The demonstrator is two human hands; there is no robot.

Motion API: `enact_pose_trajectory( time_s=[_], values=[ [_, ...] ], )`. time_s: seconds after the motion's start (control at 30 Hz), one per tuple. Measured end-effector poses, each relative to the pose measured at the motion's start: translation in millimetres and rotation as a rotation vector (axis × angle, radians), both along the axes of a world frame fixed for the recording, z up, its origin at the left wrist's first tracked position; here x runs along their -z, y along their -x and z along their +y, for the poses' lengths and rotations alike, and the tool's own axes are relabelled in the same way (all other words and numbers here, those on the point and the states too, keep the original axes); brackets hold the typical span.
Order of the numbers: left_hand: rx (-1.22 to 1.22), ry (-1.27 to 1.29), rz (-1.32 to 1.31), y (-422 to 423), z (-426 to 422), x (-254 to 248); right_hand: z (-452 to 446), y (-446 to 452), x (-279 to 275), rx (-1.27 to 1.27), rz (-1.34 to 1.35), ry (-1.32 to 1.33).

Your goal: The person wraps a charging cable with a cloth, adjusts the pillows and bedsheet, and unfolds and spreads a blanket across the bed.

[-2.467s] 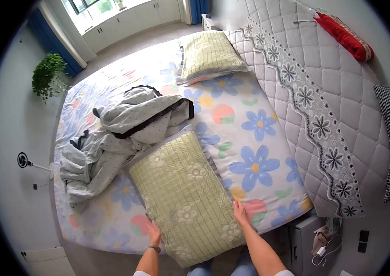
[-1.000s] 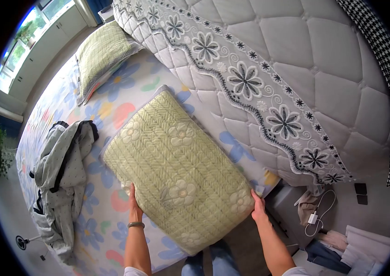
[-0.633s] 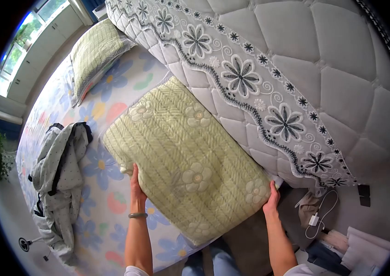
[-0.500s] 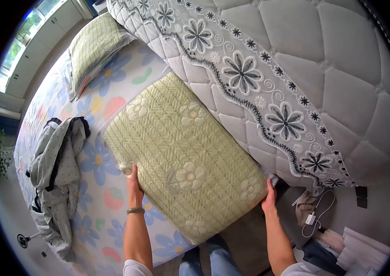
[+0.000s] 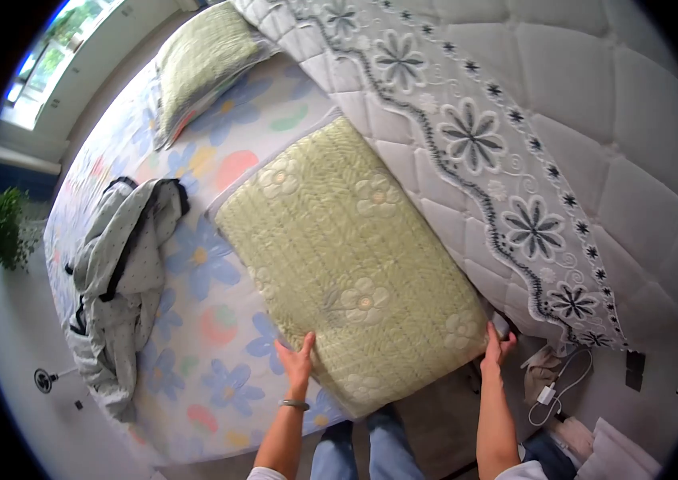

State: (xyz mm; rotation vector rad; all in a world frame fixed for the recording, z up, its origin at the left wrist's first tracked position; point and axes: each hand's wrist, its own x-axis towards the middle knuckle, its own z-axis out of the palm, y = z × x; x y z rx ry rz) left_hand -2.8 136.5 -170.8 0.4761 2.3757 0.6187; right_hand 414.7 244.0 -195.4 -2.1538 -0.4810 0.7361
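Here, holding the left hand (image 5: 297, 364) open, thumb on or just beside the lower left edge of the quilted pillow (image 5: 331, 256), and the right hand (image 5: 497, 348) loosely spread at its lower right corner; apparently not clamping with either, exact contact at that corner being hard to tell. As for the pillow, lying across the middle of the frame on the floral bedsheet (image 5: 195, 364), seemingly jutting past its edge toward the bottom, and running just beside the grey quilted headboard cover (image 5: 579, 96) on the right. Probably handling light and soft, sagging if lifted by one corner, hardly slipping thanks to the stitched ridges, and not being fragile. Best gripping midway along both long sides. Showing pale green, zigzag-stitched fabric, raised cream flower patches, and a grey border toward the upper left.
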Motion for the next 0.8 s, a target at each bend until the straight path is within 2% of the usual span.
enact_pose_trajectory(
  time_s=[0.07,0.1,0.13,0.2,0.23,0.27,0.3,0.37,0.43,0.47,0.57,0.6,0.63,0.7,0.73,0.77,0.8],
  values=[
    [-0.121,-0.167,0.257,-2.7,-17.4,6.7,-12.4,-2.4,1.1,-0.013,-0.234,0.071],
    [-0.18,-0.204,0.107,4.7,-28.3,-1.5,-17.5,7.7,-13.7,-0.08,-0.42,0.126],
    [-0.211,-0.192,0.126,14.4,-39.4,-6.7,-22.7,20.7,-37.9,-0.147,-0.61,0.175],
    [-0.086,-0.187,0.451,35.6,-64.3,-12.3,-37.0,44.1,-61.2,-0.305,-0.771,0.037],
    [-0.109,-0.169,0.46,41.6,-86.1,-9.6,-40.6,66.1,-77.3,-0.421,-0.81,-0.024],
    [0.029,0.074,0.425,44.3,-116.6,-3.5,-43.8,93.9,-93.3,-0.534,-0.847,-0.086],
    [0.167,0.315,0.375,42.2,-150.3,-2.6,-44.8,124.8,-108.6,-0.647,-0.844,-0.22],
    [0.434,0.355,0.166,1.5,-217.5,-13.2,-53.6,181.2,-111.3,-0.775,-0.752,-0.362],
    [0.503,0.169,-0.006,-29.1,-284.5,-10.0,-74.7,247.8,-103.8,-0.963,-0.51,-0.413],
    [0.564,0.227,-0.075,-36.0,-296.2,-20.8,-88.8,286.6,-99.9,-1.086,-0.362,-0.408],
    [0.558,0.222,-0.16,-25.7,-311.9,-36.1,-128.6,406.4,-101.2,-1.589,-0.055,-0.43],
    [0.463,0.229,-0.373,-11.0,-315.0,-31.4,-146.2,433.7,-95.7,-1.612,-0.048,-0.435],
    [0.361,0.23,-0.585,7.2,-317.5,-28.2,-167.0,458.2,-85.8,-1.754,-0.176,-0.419],
    [0.326,-0.103,0.045,63.3,-311.4,-32.3,-207.9,481.5,-54.1,-1.952,-0.345,-0.353],
    [0.282,-0.042,0.215,101.0,-312.5,-28.3,-231.9,473.5,-40.1,-1.99,-0.424,-0.251],
    [0.294,0.129,0.462,134.4,-318.7,-28.2,-256.1,454.7,-26.8,-2.024,-0.513,-0.153],
    [0.27,0.12,0.457,149.1,-345.8,-26.6,-286.6,422.3,-8.5,-2.115,-0.539,-0.129]
  ],
)
